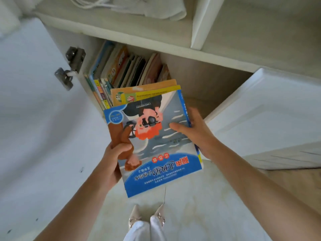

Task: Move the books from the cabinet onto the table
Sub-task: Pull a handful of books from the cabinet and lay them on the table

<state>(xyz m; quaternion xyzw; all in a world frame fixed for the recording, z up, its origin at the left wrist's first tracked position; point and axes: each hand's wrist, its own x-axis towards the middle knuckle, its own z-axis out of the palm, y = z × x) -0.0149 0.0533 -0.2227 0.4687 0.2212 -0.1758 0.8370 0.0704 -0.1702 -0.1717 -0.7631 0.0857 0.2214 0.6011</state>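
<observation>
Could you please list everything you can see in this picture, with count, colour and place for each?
held books: a small stack, count unclear, blue cover on top, yellow and orange edges beneath, in front of the cabinet.
shelved books: many, mixed colours, standing in the lower cabinet compartment.
cabinet: one, off-white, shelves across the top.
cabinet doors: two, white, swung open at either side.
hinge: one, dark metal, on the left door.
cloth: one, white, on the upper shelf.
floor: pale, below.
shoes: two, pale, pointed.
left hand: grips the stack's left edge.
right hand: grips its right edge.
</observation>
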